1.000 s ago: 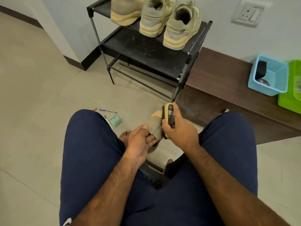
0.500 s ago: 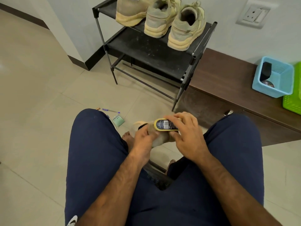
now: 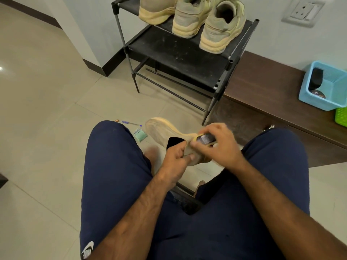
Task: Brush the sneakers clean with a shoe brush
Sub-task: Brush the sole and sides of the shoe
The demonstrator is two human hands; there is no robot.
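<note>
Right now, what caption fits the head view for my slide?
Seated person: left hand holds a sneaker; right hand grips a yellow shoe brush against it.

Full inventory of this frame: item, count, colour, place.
held sneaker: 1, beige, between the knees
shoe brush: 1, yellow-edged, on held sneaker
rack sneakers: 3, beige, top shelf
shoe rack: 1, black, by wall
bench: 1, dark brown, right of rack
blue basket: 1, blue, on bench
green basket: 1, green, right frame edge
pen: 1, purple, floor
green packet: 1, green, floor
wall socket: 1, white, upper right
left hand: 1, grips held sneaker
right hand: 1, holds shoe brush
</note>
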